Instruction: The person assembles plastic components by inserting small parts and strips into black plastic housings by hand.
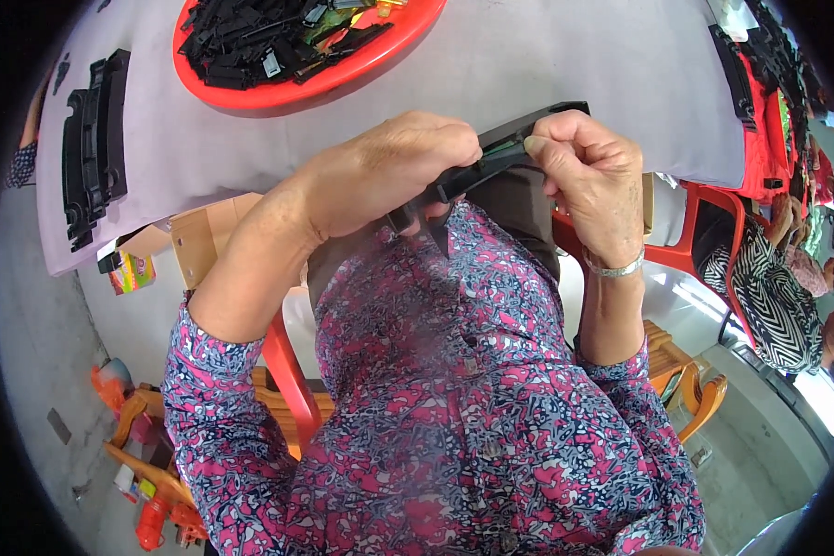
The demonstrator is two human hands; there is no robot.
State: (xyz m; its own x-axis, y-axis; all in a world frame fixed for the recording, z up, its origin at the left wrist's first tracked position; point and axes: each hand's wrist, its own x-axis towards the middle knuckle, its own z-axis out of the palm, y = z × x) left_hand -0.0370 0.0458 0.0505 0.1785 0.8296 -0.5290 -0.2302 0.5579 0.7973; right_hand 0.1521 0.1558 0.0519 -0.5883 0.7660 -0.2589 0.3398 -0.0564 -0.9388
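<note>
Both hands are at a long black plastic part [514, 156], held slanted in front of my body near the table's edge. My left hand [394, 167] is closed round its near left end, with fingertips showing underneath. At the far right end my right hand [598, 176] is closed too, thumb and bent forefinger pinching at the part's edge. A greenish strip shows in the part's channel beside the right thumb; whether the fingers also hold some small piece is hidden.
A red tray [310, 93] heaped with black plastic pieces stands on the cloth-covered table [565, 60]. Several long black parts [93, 148] lie at the left. A cardboard box [195, 246] is below the table edge. Another person's patterned sleeve [760, 296] and a red chair [704, 250] are at the right.
</note>
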